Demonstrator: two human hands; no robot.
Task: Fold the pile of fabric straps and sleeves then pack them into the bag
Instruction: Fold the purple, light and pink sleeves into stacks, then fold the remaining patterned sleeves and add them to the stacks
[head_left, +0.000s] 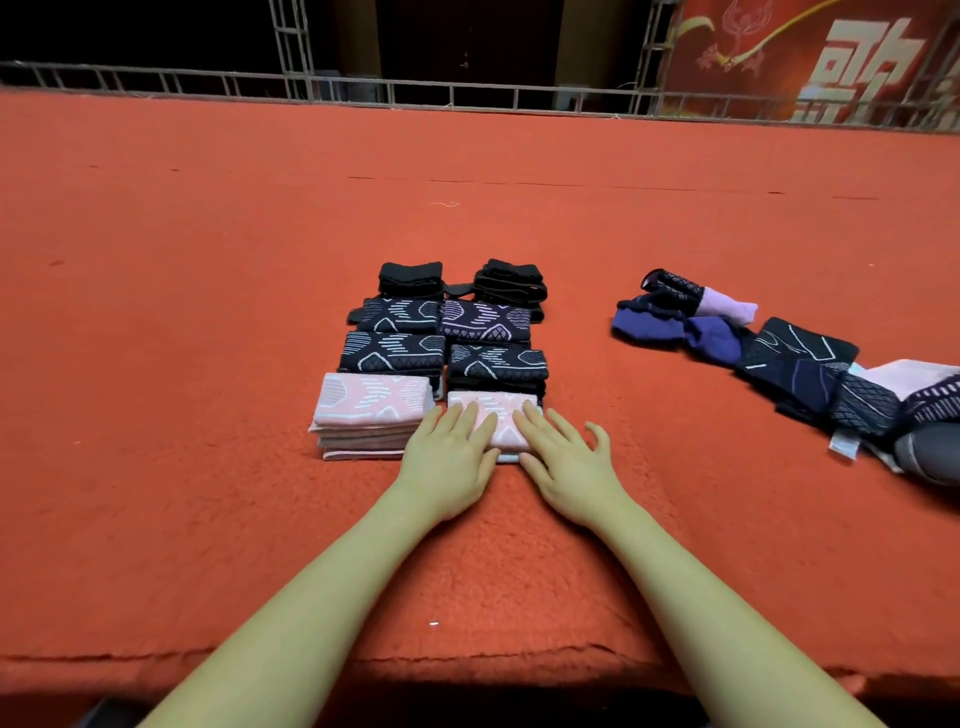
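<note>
While the pink folded sleeve (492, 415) is pressed flat atop the near-right stack, just beside the other pink stack (370, 415), both hands are laid on it: left hand (451, 457) & right hand (563, 460), fingers straight, slightly spread, nothing gripped. Edges should be squared w/ the stack below (even pressure, prob. best). Unfolded pile (779, 358) is left well apart at right; no bag is seen.

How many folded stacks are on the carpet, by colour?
Pink stacks: 2, the right one under both flat hands, left hand and right hand.
Navy patterned stacks: 4
Black stacks: 2
Total: 8
The unfolded pile at right is not counted.
</note>
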